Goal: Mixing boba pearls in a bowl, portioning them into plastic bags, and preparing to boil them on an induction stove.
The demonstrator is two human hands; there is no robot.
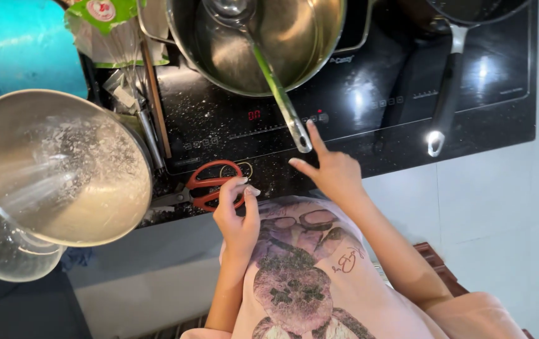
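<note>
Head view, right hand [335, 172] touching cooktop [370, 100]

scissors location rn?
Head view, left of centre: the red-handled scissors lie on the cooktop's front edge, by the left hand.

The hob [370, 94] is glossy black glass; the pot [307, 37] and bowl [50, 163] are shiny metal; the scissors [210, 185] have red plastic handles.

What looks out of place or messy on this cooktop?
White specks are scattered over the black cooktop. Red scissors lie on its front edge by the left hand. The right hand points a finger at the controls beside the ladle.
</note>
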